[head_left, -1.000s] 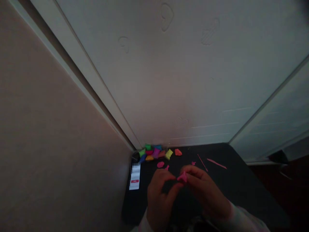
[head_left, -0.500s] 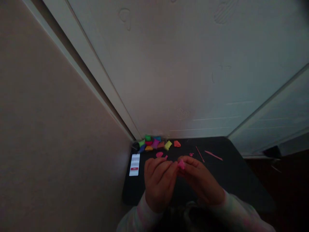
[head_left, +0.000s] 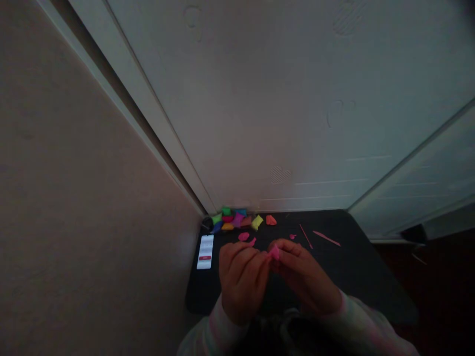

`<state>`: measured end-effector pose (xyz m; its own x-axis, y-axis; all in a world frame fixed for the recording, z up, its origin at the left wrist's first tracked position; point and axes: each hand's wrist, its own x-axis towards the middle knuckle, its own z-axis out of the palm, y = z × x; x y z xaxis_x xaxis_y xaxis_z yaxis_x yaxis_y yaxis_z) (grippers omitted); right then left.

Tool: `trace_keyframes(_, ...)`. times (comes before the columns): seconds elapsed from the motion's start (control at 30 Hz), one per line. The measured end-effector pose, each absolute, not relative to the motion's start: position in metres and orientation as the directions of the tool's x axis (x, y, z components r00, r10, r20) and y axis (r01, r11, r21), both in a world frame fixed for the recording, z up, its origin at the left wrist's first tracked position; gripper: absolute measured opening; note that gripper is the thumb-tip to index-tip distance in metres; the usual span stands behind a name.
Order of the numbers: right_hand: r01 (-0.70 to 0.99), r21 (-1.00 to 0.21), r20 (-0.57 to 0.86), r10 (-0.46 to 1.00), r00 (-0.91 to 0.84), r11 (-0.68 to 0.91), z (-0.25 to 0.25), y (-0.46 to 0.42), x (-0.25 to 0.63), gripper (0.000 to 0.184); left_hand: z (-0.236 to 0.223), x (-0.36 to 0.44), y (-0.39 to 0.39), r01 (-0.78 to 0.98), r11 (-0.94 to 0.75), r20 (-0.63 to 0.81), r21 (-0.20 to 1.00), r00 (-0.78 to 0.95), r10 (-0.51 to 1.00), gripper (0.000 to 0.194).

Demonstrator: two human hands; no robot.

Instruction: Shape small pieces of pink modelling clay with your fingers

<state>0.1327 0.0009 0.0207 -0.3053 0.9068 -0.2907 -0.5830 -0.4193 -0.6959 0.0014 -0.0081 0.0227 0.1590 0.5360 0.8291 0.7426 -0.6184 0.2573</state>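
Observation:
Between my two hands is a small piece of pink modelling clay [head_left: 274, 252]. The fingertips of my left hand [head_left: 243, 277] pinch its left side, the fingers curled together. My right hand [head_left: 306, 274] grips the other side between thumb and fingers. Just beyond my left hand lie a flattened pink clay piece [head_left: 244, 237] and a smaller pink clay bit [head_left: 253, 242], partly hidden by the fingers. A tiny pink clay piece [head_left: 293, 237] rests past my right hand, beside a thin pink stick tool [head_left: 306, 236] and a flat pink modelling tool [head_left: 326, 238].
Several colourful clay packets [head_left: 237, 219] are heaped at the back left of the dark table [head_left: 356, 277]. An orange clay lump [head_left: 271, 220] sits right of them. A lit phone [head_left: 205, 252] lies near the left edge. A white panel [head_left: 237, 123] rises behind the table.
My left fingers were apart around the clay's tip and have closed together on it. The hands appear slightly higher in the picture, and the view has tilted somewhat.

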Motion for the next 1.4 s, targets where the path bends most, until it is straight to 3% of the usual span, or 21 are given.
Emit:
trace_keyframes(0.47, -0.635, -0.640, -0.266, 0.900, -0.345, -0.433, 0.020, 0.001, 0.133, 0.014, 0.029, 0.005, -0.005, 0.628, -0.643, 0.801, 0.439, 0.052, 0.597, 0.009)
trace_keyframes(0.8, -0.611, -0.679, -0.248, 0.910, -0.331, -0.408, 0.019, 0.003, 0.132, 0.017, 0.024, 0.003, -0.003, 0.693, -0.626, 0.802, 0.358, 0.115, 0.586, 0.015)
trace_keyframes(1.03, -0.603, -0.686, -0.260, 0.911, -0.319, -0.407, 0.017, 0.002, 0.133, 0.017, 0.033, 0.001, -0.001, 0.635, -0.679, 0.783, 0.368, 0.181, 0.595, 0.014)
trace_keyframes(1.4, -0.587, -0.732, -0.196, 0.932, -0.305, -0.346, 0.024, 0.006, 0.134, 0.014, 0.031, 0.001, 0.000, 0.603, -0.696, 0.806, 0.390, 0.143, 0.575, 0.012)
